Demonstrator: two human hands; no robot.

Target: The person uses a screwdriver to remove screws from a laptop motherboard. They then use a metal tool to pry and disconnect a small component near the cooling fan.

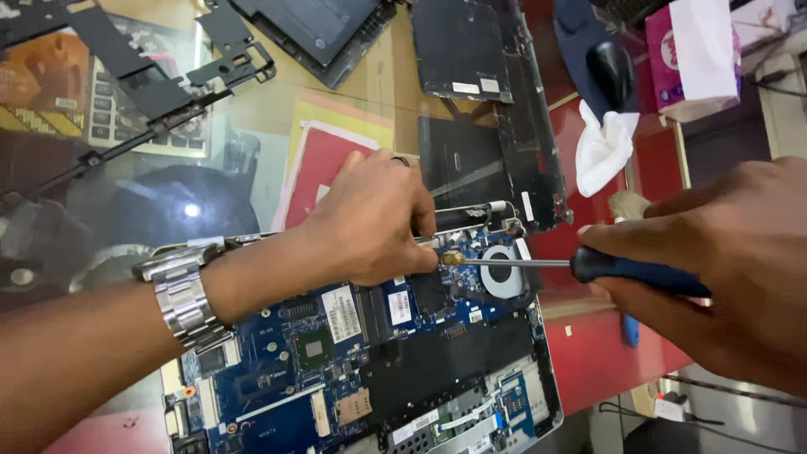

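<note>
An opened laptop base (538,370) lies in front of me with its blue circuit board (277,378) and round cooling fan (503,271) exposed. My left hand (370,223), with a metal watch on the wrist, rests on the board's upper edge, its fingers pinched near a small brass-coloured part (454,258) next to the fan. My right hand (731,269) grips the blue-and-black handle of a screwdriver (588,265). Its thin shaft runs left, and the tip meets that brass part by my left fingertips.
A black laptop cover (496,168) and other dismantled laptop panels (319,34) lie at the back on the glass-topped desk. A crumpled white tissue (603,147), a pink tissue box (685,55) and a black mouse (609,71) sit at the right. A black hinge frame (160,92) lies back left.
</note>
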